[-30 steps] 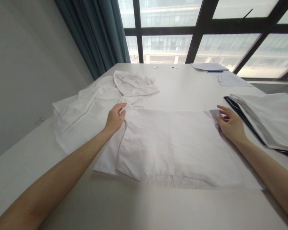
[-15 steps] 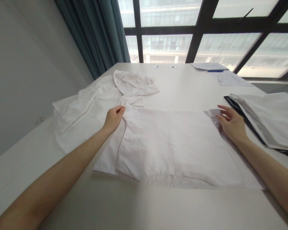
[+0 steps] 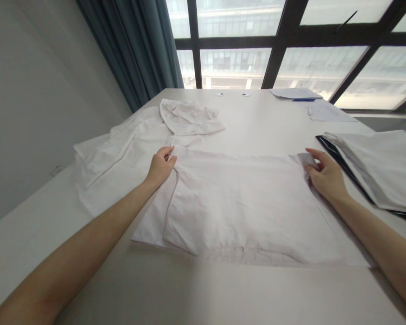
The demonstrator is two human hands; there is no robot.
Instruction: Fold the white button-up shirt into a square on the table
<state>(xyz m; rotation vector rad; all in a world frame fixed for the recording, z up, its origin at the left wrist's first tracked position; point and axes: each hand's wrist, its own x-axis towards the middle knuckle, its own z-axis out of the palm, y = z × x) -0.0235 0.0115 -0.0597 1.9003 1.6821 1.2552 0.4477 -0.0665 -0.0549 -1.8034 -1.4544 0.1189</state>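
So I'm counting two bare hands here, and both are working the far corners of one white folded cloth (image 3: 243, 207) that's lying flat across the middle of the frame. The left hand (image 3: 161, 167) is curling its thumb and fingers around the far left corner, near the centre, and the right hand (image 3: 326, 176) is doing the same at the far right corner, fingers bent. Can't tell how firmly either one is pinching the fabric, tbh. Moving out, one spread of loose white fabric (image 3: 122, 153) is lying left of centre, and one crumpled white piece (image 3: 189, 117) is sitting at its far right side. Over at the right edge, one white fabric stack (image 3: 385, 167) is resting on something black (image 3: 353, 176). Upper right has two papers (image 3: 329, 113) and one blue pen (image 3: 303, 99); two round fittings (image 3: 246, 95) are showing near the top centre. As for edges, the cloth's far edge is running pretty straight between the hands, the near left corner is poking out at lower left, and the near right end is reaching the right forearm. The white table (image 3: 223, 293) is giving a wide strip of room along the bottom and more beyond the far edge; it's getting tighter at the sides, with loose fabric just beside the left hand and the stack near the right.
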